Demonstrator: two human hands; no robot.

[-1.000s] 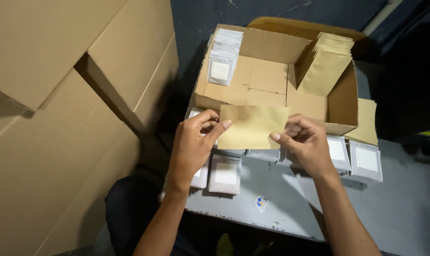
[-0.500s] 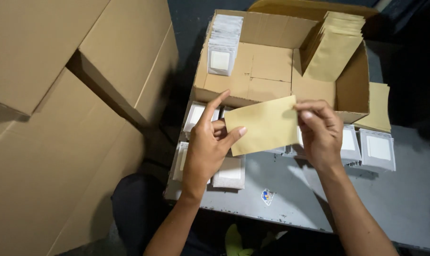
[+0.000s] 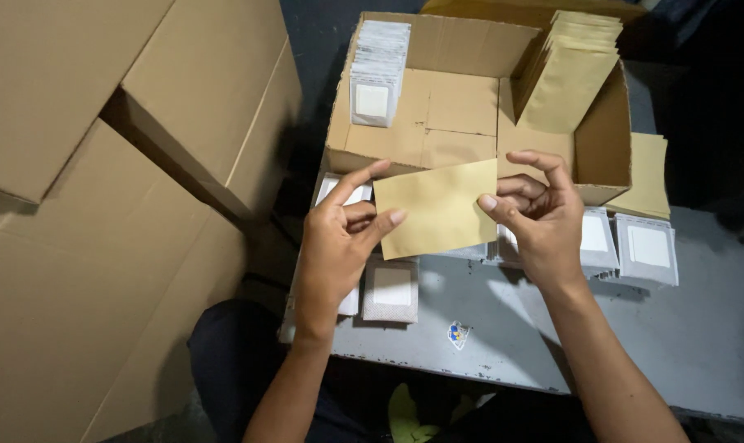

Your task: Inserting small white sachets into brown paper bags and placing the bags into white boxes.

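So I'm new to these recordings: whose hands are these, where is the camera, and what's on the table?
The camera sits on the person's head and looks down at their own two bare hands. The left hand and right hand together hold one flat brown envelope by its short edges. Behind it is an open cardboard box holding a row of small white packets and a stack of brown envelopes. More white packets lie on the grey table. Large cardboard cartons stand at the left.
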